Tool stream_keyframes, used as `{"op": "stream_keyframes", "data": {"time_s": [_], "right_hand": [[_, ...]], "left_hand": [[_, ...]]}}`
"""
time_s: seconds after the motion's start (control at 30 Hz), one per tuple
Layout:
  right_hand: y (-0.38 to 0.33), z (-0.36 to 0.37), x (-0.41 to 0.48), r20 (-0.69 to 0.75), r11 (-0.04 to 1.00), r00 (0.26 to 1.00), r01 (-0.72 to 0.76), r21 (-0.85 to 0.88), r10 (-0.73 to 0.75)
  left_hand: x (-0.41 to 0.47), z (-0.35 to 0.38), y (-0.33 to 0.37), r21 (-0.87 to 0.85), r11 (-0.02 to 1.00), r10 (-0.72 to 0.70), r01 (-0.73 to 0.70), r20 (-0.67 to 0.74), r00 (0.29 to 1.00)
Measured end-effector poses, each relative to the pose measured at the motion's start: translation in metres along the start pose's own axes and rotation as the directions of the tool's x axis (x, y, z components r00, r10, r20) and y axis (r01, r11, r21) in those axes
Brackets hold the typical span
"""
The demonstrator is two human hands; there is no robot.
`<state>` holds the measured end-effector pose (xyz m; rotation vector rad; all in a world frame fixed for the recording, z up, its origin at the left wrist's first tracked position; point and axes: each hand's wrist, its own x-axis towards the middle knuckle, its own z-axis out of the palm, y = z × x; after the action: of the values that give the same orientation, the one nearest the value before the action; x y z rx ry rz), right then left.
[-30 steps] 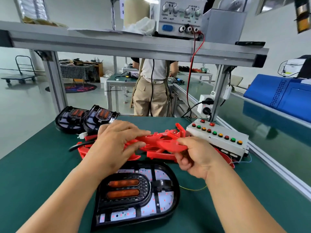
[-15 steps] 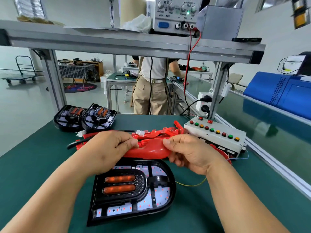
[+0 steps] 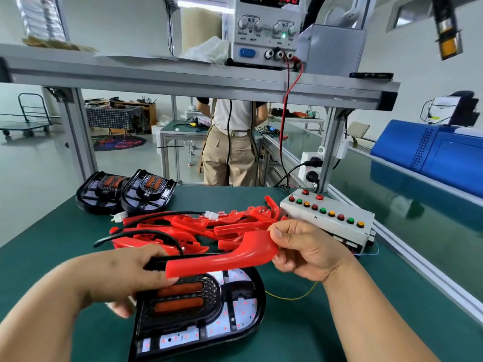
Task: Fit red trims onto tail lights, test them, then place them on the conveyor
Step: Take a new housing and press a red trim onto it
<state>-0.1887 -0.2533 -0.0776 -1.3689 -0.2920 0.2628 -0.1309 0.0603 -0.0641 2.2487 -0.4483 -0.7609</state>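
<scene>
My left hand [image 3: 125,278] and right hand [image 3: 305,252] each pinch one end of a red trim [image 3: 224,257] just above the tail light [image 3: 198,333], trim pile [image 3: 193,226] behind it.

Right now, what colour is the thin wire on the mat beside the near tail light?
Yellow; the thin wire shows best in the head view.

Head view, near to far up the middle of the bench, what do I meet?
First the tail light, then the held red trim, pile of red trims, standing person.
</scene>
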Motion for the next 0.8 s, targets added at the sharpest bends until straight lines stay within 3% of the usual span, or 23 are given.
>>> {"op": "stream_keyframes", "data": {"time_s": [0.13, 0.3, 0.5, 0.7, 0.8], "right_hand": [[0.001, 0.003, 0.001, -0.053, 0.999, 0.998, -0.034, -0.040, 0.031], [0.008, 0.005, 0.005, -0.146, 0.981, 0.986, -0.106, -0.160, 0.083], [0.013, 0.007, 0.010, -0.253, 0.952, 0.961, -0.175, -0.252, 0.110], [0.018, 0.010, 0.014, -0.263, 0.910, 0.958, -0.207, -0.358, 0.114], [0.019, 0.014, 0.016, -0.233, 0.828, 0.963, -0.239, -0.507, 0.136]], "left_hand": [[0.018, 0.010, -0.001, -0.231, 0.969, 0.052, -0.091, -0.172, 0.984], [0.044, 0.022, -0.003, -0.397, 0.894, 0.007, -0.206, -0.448, 0.894], [0.059, 0.026, -0.005, -0.462, 0.837, 0.036, -0.293, -0.487, 0.872], [0.061, 0.029, -0.003, -0.621, 0.718, 0.031, -0.315, -0.423, 0.905], [0.059, 0.034, -0.001, -0.667, 0.682, 0.016, -0.300, -0.396, 0.918]]}}
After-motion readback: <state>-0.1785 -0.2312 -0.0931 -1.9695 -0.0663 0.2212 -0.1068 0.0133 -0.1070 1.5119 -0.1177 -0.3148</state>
